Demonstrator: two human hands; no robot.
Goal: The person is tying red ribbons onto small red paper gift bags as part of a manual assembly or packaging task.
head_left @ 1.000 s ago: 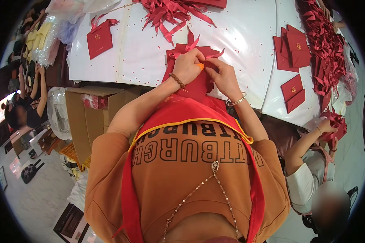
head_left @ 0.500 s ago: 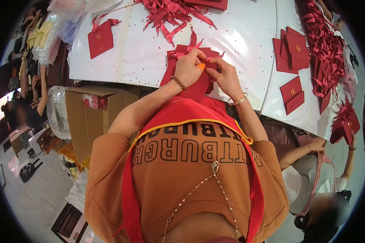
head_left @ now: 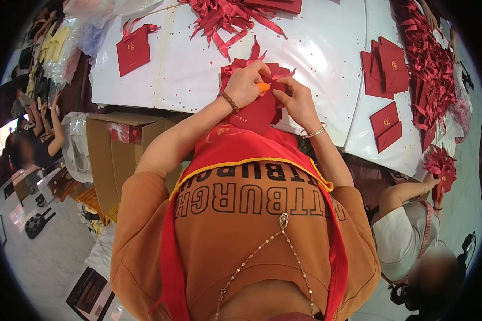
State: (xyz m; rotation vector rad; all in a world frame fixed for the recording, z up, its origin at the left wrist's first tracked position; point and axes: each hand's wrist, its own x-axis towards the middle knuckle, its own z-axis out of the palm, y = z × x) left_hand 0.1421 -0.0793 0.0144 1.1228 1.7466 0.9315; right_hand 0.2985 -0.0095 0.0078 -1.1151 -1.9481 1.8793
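Fiddly ribbon [head_left: 256,47] bit on the red bags [head_left: 258,116], near edge of the worktop [head_left: 318,64]
Left hand [head_left: 245,85] and right hand [head_left: 297,102] had fingers bent over the bags; couldn't tell if they gripped. Small, even tugs probably would've kept it flat. Pale print on top, gold on the far-left bag [head_left: 133,52], big dark lettering across the shirt [head_left: 246,199].

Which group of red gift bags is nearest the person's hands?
The overlapping gift bags beneath the left hand and right hand; the other groups are farther away.
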